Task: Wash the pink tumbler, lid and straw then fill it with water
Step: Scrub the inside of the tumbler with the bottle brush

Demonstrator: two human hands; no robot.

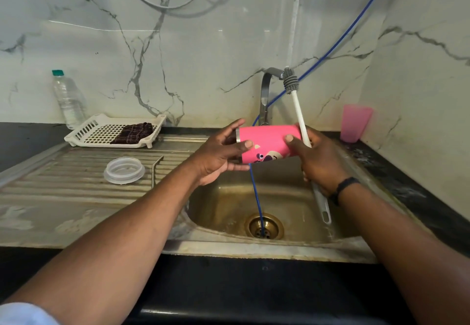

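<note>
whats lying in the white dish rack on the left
A dark checked cloth lies in the white dish rack, on its right half; the left half shows bare slats. What the cloth covers cannot be seen. A clear water bottle stands behind the rack.

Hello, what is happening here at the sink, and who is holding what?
A person is holding a pink tumbler on its side over the sink, with both hands. The left hand is at its open end; the right hand holds the base and also a long bottle brush, bristle end pointing up by the tap. No water is visibly running. The clear lid lies on the drainboard, apart from the tumbler. I cannot pick out the straw for certain.
</note>
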